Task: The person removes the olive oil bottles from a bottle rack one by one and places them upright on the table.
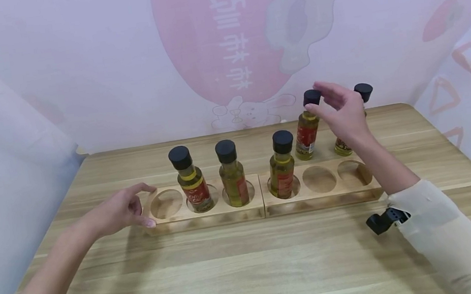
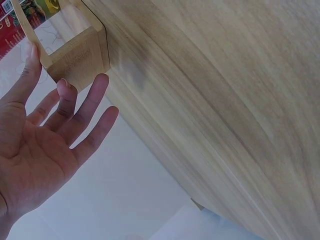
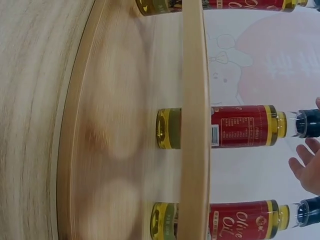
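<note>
- Two wooden racks sit end to end on the worktop (image 1: 252, 274), each with three round holes.
- The left rack (image 1: 206, 210) has a bare hole at its 9 o'clock end; the middle and 3 o'clock holes each hold an olive oil bottle (image 1: 192, 181) and (image 1: 232, 175), upright, black caps on.
- The right rack (image 1: 321, 190) holds one bottle (image 1: 283, 166) in its 9 o'clock hole; the other two holes hold nothing.
- Two more capped bottles stand on the worktop just beyond the right rack, toward 12 o'clock: one (image 1: 307, 130) and one (image 1: 361, 100) partly hidden by the hand.
- The right hand (image 1: 342, 110), fingers spread and loosely bent, is at the nearer bottle's cap; whether it touches cannot be told.
- The left hand (image 1: 121, 211) lies open, fingers straight, its fingertips against the left rack's 9 o'clock end.
</note>
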`<state>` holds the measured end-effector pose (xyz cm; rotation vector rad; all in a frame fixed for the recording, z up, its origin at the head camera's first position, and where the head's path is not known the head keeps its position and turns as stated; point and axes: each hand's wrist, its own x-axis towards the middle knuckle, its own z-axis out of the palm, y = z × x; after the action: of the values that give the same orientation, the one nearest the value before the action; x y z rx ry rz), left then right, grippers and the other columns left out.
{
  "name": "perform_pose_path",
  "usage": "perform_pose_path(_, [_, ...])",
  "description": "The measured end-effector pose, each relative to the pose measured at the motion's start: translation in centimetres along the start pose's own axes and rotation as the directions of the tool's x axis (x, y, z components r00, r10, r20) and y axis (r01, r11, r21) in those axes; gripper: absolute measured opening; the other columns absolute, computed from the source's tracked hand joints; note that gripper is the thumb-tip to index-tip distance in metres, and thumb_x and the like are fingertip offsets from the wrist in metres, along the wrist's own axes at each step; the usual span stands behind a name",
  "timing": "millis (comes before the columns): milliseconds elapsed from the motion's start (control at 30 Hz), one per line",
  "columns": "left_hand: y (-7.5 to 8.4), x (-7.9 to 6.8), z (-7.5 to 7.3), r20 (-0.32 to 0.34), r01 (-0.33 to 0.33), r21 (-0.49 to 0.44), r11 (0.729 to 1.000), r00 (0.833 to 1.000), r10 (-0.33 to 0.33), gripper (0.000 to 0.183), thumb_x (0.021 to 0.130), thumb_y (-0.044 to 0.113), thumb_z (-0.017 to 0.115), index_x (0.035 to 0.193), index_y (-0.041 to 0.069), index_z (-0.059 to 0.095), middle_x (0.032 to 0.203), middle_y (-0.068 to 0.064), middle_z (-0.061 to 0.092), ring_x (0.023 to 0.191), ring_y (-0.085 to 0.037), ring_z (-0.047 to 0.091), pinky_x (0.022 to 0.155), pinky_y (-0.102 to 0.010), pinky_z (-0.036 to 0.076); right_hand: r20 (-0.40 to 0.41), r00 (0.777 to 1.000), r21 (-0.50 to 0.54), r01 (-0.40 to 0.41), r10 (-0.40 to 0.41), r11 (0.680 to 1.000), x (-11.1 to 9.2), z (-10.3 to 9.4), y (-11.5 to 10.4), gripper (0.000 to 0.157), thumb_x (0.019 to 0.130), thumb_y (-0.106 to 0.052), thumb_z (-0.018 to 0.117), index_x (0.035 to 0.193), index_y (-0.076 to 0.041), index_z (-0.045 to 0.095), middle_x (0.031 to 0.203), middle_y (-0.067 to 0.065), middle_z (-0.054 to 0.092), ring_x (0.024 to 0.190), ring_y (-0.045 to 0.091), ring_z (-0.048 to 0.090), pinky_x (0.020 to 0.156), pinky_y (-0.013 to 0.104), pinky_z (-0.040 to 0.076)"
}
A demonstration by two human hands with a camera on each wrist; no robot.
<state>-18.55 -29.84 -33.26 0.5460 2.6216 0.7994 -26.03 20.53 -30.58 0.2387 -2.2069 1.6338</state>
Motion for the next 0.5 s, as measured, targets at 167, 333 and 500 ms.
perform_pose_path(167, [0.0,0.0,0.0,0.003,-0.002,-0.002,1.000,1.000,0.002,0.084,0.081,0.024,0.089,0.144,-0.010,0.045,0.073,-0.001,0.052,0.064,-0.013,0.044,0.061,-0.027,0.040,-0.037,0.996,0.015,0.077,-0.076,0.997,-0.4,-0.3,-0.5,0.051,0.092,-0.002,0.077,0.140,0.003,0.060,0.143,0.020,0.060,0.135,0.024,0.056,0.113,0.032,0.043])
perform_pose_path(333, [-0.1,0.0,-0.1,0.004,0.003,-0.004,1.000,1.000,-0.003,0.084,0.082,0.024,0.089,0.145,-0.009,0.045,0.074,-0.001,0.052,0.064,-0.013,0.043,0.061,-0.027,0.040,-0.044,0.983,-0.027,0.180,-0.181,0.983,-0.8,-0.5,-1.3,0.048,0.089,0.004,0.077,0.136,0.004,0.064,0.141,0.018,0.062,0.135,0.022,0.055,0.112,0.032,0.044])
perform_pose_path(500, [-0.1,-0.1,-0.1,0.004,0.005,-0.008,1.000,1.000,-0.005,0.084,0.081,0.024,0.089,0.145,-0.009,0.045,0.074,-0.002,0.052,0.064,-0.013,0.044,0.061,-0.027,0.040,-0.036,0.953,-0.076,0.298,-0.301,0.952,-1.7,-0.2,-2.1,0.044,0.088,0.006,0.077,0.131,0.005,0.067,0.140,0.014,0.064,0.134,0.021,0.056,0.111,0.032,0.045])
